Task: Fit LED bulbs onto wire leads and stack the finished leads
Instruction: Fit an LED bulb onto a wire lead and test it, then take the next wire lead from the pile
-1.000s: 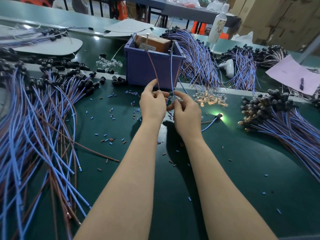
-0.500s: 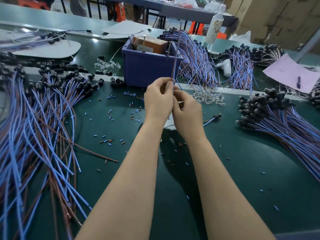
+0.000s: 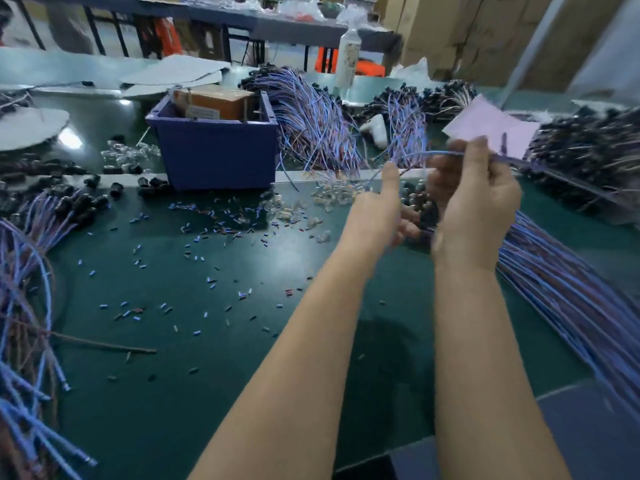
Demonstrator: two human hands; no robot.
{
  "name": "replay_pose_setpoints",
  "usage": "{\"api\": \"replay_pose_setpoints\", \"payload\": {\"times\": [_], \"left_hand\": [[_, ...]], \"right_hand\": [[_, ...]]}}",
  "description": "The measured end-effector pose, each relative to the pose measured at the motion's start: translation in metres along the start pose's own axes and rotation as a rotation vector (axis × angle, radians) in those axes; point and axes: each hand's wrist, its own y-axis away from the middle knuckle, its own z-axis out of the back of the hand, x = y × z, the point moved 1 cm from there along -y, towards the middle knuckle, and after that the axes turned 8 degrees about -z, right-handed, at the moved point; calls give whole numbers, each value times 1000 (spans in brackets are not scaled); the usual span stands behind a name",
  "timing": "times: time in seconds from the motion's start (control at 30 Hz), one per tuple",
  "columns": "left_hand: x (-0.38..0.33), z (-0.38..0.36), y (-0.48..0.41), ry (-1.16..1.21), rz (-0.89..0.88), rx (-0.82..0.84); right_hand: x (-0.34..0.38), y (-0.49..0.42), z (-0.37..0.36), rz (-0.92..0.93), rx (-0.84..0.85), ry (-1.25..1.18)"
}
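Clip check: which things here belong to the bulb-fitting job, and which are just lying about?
Job: wire lead in the right hand; clear bulbs; stack of leads on the right; pile of leads on the left.
Lying about: blue bin; white bottle; pink paper; small scraps on the mat.

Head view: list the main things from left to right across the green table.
Left pile of leads → blue bin → left hand → right hand pinching a blue lead → right pile of leads.
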Motion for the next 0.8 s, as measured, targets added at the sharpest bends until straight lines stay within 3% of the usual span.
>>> {"api": "replay_pose_setpoints", "payload": {"times": [0.1,0.17,0.33,0.47,0.57,0.8], "left_hand": [[4,-42,-6,567,120,93],[1,-62,-14,718,84,68],[5,-103,-32,668,104,36],[26,-132,-38,509,251,135],[44,-139,-46,476,317,180],[51,-124,-43,402,279,90]], "right_hand": [[3,-8,34,-97,-111,-129],[1,-14,62,-113,-223,-105],[-15,-25,116,-332,-400,-1],[-31,-30,138,-576,-409,-489],[-41,-33,139,-613,-446,-599],[-44,-31,118,-608,-476,-437]]}}
